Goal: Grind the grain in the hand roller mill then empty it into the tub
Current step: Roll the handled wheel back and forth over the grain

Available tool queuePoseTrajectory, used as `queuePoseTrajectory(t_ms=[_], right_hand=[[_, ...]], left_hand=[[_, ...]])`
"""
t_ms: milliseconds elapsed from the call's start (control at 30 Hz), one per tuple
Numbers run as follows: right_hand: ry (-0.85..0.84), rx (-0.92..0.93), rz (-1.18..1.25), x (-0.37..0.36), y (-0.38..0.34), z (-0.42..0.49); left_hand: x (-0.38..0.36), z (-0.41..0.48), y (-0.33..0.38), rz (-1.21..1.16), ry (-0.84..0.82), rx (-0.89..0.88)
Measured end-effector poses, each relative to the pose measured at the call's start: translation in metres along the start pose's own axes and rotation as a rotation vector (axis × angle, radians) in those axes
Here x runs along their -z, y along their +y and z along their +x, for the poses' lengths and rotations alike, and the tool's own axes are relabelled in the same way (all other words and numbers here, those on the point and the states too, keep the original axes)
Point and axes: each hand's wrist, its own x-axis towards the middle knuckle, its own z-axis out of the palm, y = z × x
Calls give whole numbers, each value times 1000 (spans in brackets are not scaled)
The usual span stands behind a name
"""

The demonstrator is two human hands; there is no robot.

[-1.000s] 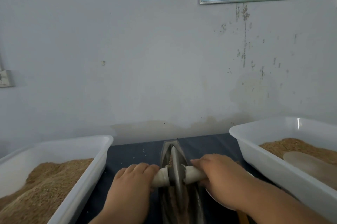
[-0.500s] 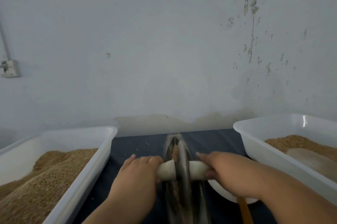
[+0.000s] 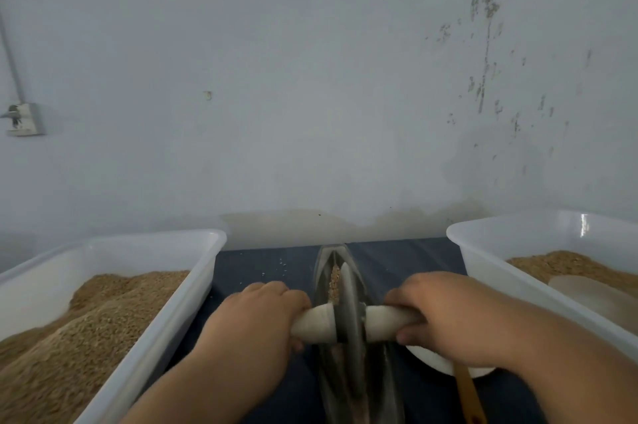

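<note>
You're mid-grind: left hand and right hand each curl round the white handle either side of the wheel, with grain in the trough just ahead. Emptying's not done yet, I'd say. The left tub and right tub crowd both sides, so your room runs forward and back only.

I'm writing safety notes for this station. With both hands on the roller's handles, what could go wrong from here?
1. A hard push of the wheel may fling the grain at the far end of the trough onto the dark cloth, where stray grains already lie.
2. The right hand works just above a white bowl and wooden handle, and might knock them.
</note>
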Motion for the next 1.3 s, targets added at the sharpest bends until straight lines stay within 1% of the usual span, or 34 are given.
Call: queuePoseTrajectory(t_ms=[67, 133, 200, 233, 300, 400, 500, 533, 600, 633, 700, 733, 900, 1000, 1100, 1167, 1233, 1300], right_hand=[[-121, 9, 52, 16, -6, -14], [-195, 5, 82, 24, -8, -21], [-222, 1, 85, 21, -7, -20], [-209, -6, 87, 16, -6, -16], [-144, -39, 99, 3, 0, -5], [21, -85, 96, -17, 6, 17], [285, -73, -71, -36, 7, 35], [349, -62, -127, -42, 6, 39], [427, -62, -134, -49, 5, 42], [436, -66, -106, -49, 5, 41], [385, -75, -56, -44, 7, 35], [331, -76, -39, -39, 8, 31], [-42, -32, 94, -1, 9, 2], [-169, 33, 84, 14, 9, -13], [-207, 49, 92, 19, 10, -16], [-206, 29, 113, 13, 11, -11], [-153, -35, 139, 2, 13, 0], [-26, -109, 152, -13, 17, 15]], left_hand=[[16, -8, 6, 50, -41, -37], [24, -12, 10, 66, -75, -51], [25, -12, 10, 68, -79, -48], [21, -10, 9, 58, -71, -42], [8, -3, 4, 26, -37, -19], [-20, 12, -5, -2, 69, 29], [-39, 20, -15, -36, 103, 105], [-42, 20, -17, -54, 100, 129], [-45, 20, -18, -66, 109, 142], [-44, 19, -17, -55, 112, 135], [-38, 16, -13, -32, 112, 115], [-33, 14, -11, -31, 103, 105], [2, -1, -4, -132, -58, 64], [21, -12, -3, -158, -127, 27], [26, -16, -5, -177, -155, 22], [17, -11, -6, -188, -141, 11], [-2, -2, -6, -166, -50, 18], [-25, 10, -9, -62, 69, 64]])
